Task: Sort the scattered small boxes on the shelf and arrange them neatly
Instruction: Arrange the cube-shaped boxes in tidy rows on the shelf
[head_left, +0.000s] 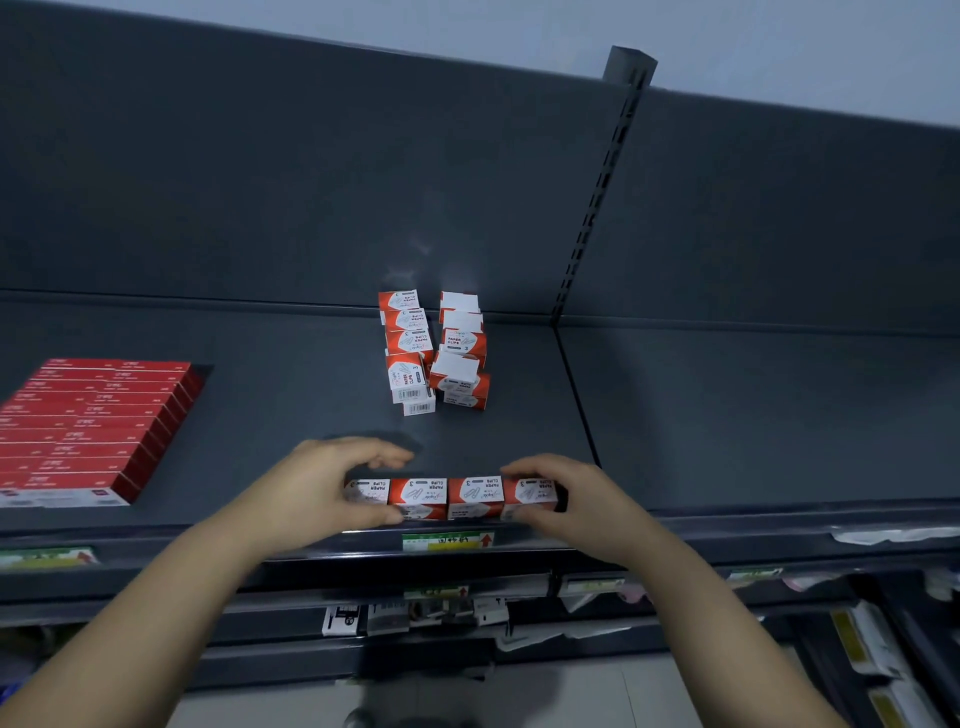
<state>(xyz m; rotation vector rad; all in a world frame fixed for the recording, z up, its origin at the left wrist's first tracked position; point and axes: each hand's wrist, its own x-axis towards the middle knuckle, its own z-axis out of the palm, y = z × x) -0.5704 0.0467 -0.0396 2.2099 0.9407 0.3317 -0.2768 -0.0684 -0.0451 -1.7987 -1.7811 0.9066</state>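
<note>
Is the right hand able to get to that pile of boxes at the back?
Probably yes: only bare shelf lies between the row and the pile. But the right hand now grips the row's end, so it would have to let go first.

Four red-and-white paper-clip boxes sitting in a row at the shelf front edge, jumbled cluster lying farther back.

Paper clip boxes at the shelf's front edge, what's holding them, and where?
Both hands hold the row of four paper clip boxes: the left hand grips its left end, and the right hand grips its right end.
</note>
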